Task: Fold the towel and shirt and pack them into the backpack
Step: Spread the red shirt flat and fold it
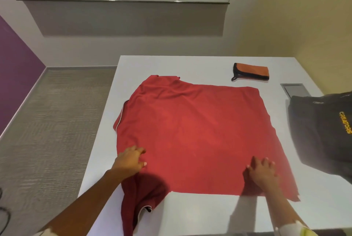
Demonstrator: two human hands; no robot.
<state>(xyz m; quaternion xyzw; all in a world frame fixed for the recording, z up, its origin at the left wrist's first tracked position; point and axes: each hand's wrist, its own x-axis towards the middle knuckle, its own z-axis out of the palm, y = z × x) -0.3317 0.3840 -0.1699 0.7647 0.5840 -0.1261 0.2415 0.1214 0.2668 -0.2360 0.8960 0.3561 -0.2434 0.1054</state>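
While on one shirt [190, 131], left hand [130, 161], right hand [263, 173]; one towel [251, 72], one backpack [320, 131].

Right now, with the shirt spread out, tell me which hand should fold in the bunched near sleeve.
Left. The left hand rests on the red shirt right beside the bunched sleeve. The right hand lies flat on the shirt's opposite side, nearer the backpack.

The shirt [194, 136] is red with a thin white sleeve trim. The folded towel [251, 72] is orange, edged black. The backpack [322, 132] is black with yellow lettering. The table [209, 214] is white.
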